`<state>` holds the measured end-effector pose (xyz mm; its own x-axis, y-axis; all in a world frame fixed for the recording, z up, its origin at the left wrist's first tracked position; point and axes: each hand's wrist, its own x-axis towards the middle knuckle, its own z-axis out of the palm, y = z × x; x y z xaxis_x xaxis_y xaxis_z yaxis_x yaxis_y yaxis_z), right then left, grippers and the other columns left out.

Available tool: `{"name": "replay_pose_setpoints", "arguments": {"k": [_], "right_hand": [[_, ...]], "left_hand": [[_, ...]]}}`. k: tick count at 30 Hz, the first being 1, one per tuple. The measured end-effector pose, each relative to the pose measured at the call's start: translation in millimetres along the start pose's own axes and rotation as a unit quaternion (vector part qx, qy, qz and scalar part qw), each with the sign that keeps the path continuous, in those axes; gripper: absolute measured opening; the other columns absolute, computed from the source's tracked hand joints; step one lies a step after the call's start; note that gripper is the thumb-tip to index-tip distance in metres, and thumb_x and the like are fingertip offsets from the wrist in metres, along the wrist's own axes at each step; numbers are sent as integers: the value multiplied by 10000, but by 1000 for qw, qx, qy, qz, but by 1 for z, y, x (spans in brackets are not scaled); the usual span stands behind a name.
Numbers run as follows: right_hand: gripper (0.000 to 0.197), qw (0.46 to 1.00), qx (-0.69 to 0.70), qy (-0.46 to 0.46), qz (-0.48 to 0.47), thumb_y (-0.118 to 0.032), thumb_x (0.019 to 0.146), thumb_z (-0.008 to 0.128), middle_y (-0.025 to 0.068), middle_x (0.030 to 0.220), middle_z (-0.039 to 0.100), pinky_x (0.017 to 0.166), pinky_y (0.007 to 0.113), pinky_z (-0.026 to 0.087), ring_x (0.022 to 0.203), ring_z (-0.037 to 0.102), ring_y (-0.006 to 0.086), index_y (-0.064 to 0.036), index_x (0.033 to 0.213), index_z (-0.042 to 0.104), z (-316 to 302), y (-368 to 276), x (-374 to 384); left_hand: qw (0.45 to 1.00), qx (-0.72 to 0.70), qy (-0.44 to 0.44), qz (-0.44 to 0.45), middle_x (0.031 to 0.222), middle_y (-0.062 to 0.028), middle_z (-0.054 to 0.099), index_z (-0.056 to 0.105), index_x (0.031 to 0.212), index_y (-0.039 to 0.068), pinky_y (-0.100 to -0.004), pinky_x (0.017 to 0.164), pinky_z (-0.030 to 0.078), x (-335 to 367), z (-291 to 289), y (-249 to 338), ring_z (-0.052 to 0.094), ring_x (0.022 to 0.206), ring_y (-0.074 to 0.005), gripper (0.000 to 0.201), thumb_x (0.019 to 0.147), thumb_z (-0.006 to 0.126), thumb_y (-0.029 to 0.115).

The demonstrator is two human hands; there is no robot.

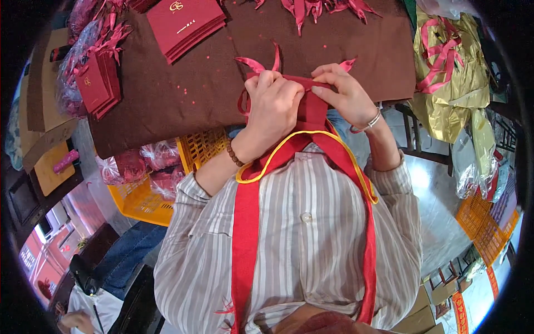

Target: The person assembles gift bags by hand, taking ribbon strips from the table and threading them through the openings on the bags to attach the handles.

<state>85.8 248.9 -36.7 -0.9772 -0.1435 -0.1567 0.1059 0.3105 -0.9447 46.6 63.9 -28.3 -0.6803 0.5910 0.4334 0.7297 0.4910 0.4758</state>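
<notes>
At the table's near edge, both my hands are closed on a dark red gift bag [311,113] with red ribbon. My left hand [271,103], with a beaded bracelet on its wrist, grips the top edge with bent fingers. Opposite it, my right hand [349,96], wearing a bangle, pinches the same edge between thumb and fingers. Pointed ribbon ends [253,63] stick out beyond my hands on both sides. The lower part of the bag merges with the red apron [245,245] with yellow trim that I wear, so its bottom is hard to make out.
A brown cloth [167,106] covers the table. Stacked red bags [186,25] lie at far left, more red bags [100,83] at the left edge. Ribbon pieces [311,8] lie at the far edge. A yellow crate [139,203] stands below left; gold wrapping [453,83] is at right.
</notes>
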Motion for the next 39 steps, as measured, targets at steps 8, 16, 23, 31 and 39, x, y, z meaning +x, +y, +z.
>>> {"name": "replay_pose_setpoints", "arguments": {"k": [8, 16, 23, 31, 39], "right_hand": [[204, 998, -55, 19, -31, -86, 811, 576, 81, 1105, 500, 770, 256, 419, 938, 500, 150, 15, 988, 589, 0, -6, -7], [206, 996, -68, 22, -51, -77, 808, 575, 82, 1096, 507, 750, 245, 422, 913, 511, 144, 25, 987, 585, 0, -5, -8], [196, 998, -53, 27, -36, -73, 814, 570, 82, 1077, 518, 748, 245, 423, 911, 515, 152, 24, 983, 585, 0, -10, -11], [158, 993, -81, 48, -69, -56, 792, 583, 99, 1010, 542, 771, 283, 435, 899, 539, 203, 30, 924, 577, 1, -11, -11], [155, 982, -149, 92, -66, -21, 771, 541, 164, 970, 551, 781, 339, 444, 902, 546, 309, 36, 915, 540, 9, -11, -18]], "left_hand": [[999, 39, 2, 11, 712, -31, 547, 567, 736, 85, -367, 715, 302, 2, -1, 7, 488, 788, -217, 73, 720, 637, 100], [999, -39, 7, -24, 743, -18, 590, 627, 797, 91, -339, 728, 333, 2, -2, 6, 514, 820, -216, 112, 696, 671, 71], [997, -71, 5, -30, 741, -43, 570, 583, 769, 73, -382, 719, 319, 2, 3, 6, 491, 821, -249, 103, 694, 647, 47], [1000, -17, 0, 16, 728, -75, 546, 537, 726, 51, -404, 727, 309, 5, 6, 10, 472, 845, -254, 60, 677, 570, 42], [990, 101, 0, 98, 680, -43, 515, 533, 741, 62, -401, 699, 293, 9, 7, 18, 467, 826, -214, 133, 610, 553, 69]]}}
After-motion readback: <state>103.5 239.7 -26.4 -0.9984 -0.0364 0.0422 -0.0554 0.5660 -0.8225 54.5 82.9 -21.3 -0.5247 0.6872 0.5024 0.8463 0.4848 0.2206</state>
